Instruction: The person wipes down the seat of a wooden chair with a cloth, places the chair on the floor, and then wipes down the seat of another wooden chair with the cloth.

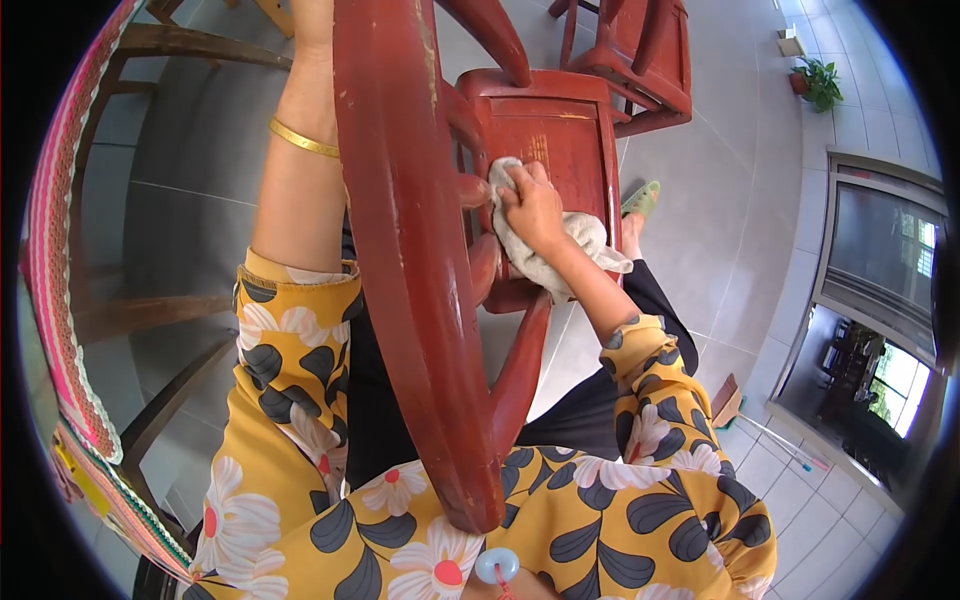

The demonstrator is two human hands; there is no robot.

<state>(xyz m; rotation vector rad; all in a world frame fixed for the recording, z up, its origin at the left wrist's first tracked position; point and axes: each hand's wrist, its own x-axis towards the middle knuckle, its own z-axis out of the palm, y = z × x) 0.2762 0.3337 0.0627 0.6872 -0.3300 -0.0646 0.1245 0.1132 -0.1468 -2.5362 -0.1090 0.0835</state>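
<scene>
A red wooden chair leans toward me, its worn, chipped top rail (pixel 415 270) nearest and reaching to my chest. Beyond the back slats lies its seat (pixel 570 115), with scuffed paint. My right hand (pixel 537 212) presses a pale grey cloth (pixel 585 238) against the seat near the slats, fingers curled over it. The rest of the cloth hangs bunched under my wrist. On the left, my forearm with a gold bracelet (pixel 303 138) stretches upward along the outside of the chair back. My left hand is beyond the top edge of the view.
Another red chair (pixel 645 65) stands just behind. Dark wooden chair parts (pixel 165 310) and a table with a pink striped cloth (pixel 70 300) are at left. My foot in a green slipper (pixel 642 198) rests on the grey tiles. A potted plant (pixel 820 85) and dustpan (pixel 727 402) sit at right.
</scene>
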